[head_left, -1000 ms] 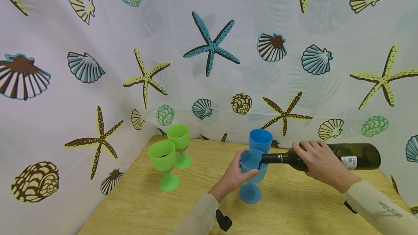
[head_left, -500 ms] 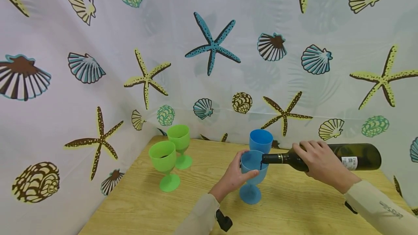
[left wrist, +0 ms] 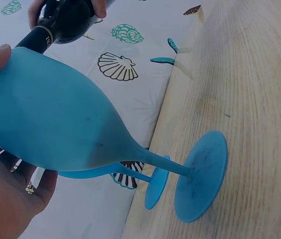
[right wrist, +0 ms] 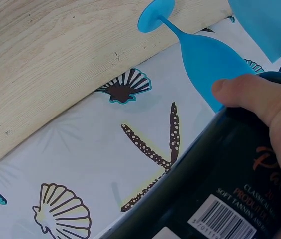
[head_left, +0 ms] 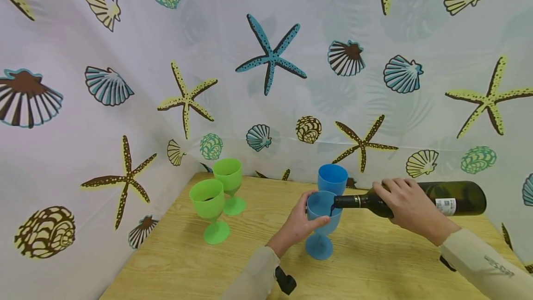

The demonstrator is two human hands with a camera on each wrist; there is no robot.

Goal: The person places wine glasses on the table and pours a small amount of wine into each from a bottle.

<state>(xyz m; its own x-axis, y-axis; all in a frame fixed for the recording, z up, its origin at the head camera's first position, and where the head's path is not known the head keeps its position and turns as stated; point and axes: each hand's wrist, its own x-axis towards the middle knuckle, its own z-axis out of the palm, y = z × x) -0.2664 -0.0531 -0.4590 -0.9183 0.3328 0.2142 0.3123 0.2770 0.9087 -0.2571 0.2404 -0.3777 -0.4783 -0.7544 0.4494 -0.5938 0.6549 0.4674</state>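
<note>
Standing at the left of the wooden table (head_left: 191, 267), the front green goblet (head_left: 210, 209) and rear green goblet (head_left: 230, 184) are well apart from the pouring; dark liquid shows in the front one. Farther right, the left hand (head_left: 296, 224) grips the near blue goblet (head_left: 328, 228) by its bowl, whose foot appears to rest on the table; that hold should steady it without squeezing. Directly behind stands the far blue goblet (head_left: 333, 183); whether the two touch is hard to tell, so avoid nudging it. Over the near rim's right side, a thin dark stream (head_left: 331, 210) leaves the nearly level bottle (head_left: 462, 196). For a clean pour, hold that slight tilt evenly, with the mouth inside the rim. Farthest right, the right hand (head_left: 412, 207) wraps firmly around the bottle's shoulder, where small wrist turns should govern the flow.
</note>
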